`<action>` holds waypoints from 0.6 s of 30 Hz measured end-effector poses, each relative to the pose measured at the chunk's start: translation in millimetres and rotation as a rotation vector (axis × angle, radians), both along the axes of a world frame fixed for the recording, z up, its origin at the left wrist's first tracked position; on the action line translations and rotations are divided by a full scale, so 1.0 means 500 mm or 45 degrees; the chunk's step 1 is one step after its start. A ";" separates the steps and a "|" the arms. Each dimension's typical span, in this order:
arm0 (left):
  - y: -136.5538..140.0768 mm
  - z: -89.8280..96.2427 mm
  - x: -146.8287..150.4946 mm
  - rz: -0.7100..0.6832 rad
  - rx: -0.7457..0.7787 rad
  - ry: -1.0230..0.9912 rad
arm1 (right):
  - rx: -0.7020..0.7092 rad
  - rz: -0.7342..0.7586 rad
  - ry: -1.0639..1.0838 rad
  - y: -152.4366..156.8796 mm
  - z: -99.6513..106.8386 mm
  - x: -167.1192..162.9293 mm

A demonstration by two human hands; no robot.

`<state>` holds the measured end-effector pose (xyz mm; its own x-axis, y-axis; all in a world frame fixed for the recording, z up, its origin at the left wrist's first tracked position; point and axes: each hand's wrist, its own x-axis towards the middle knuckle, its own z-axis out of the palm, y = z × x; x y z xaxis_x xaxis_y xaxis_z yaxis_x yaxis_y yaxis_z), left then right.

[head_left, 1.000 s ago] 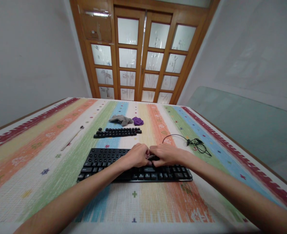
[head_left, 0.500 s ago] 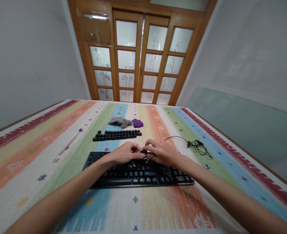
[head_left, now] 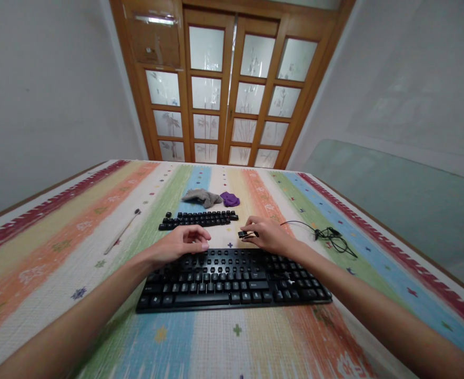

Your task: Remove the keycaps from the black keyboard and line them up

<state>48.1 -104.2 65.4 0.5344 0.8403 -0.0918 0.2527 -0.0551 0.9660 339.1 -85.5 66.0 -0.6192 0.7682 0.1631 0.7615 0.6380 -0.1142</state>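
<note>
Keycap sits in the right hand, apart from the left hand.

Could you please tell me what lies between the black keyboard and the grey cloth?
In the head view, rows of black keycaps lie between the keyboard and the grey cloth. The left hand is also there, by the keyboard's far edge.

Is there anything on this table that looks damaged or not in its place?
Yes. The keyboard looks incomplete: its upper rows are partly stripped, while loose keys lie in lines beyond it instead of on it. Nothing looks spilled.
</note>
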 end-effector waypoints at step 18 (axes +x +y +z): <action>0.007 -0.075 -0.157 0.379 0.337 0.238 | -0.101 -0.335 -0.082 0.075 -0.056 -0.017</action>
<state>-30.4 -100.7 28.0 0.2597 0.9628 0.0749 0.4644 -0.1925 0.8645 330.5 -48.0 38.0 -0.4035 0.9128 0.0629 0.9072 0.4081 -0.1018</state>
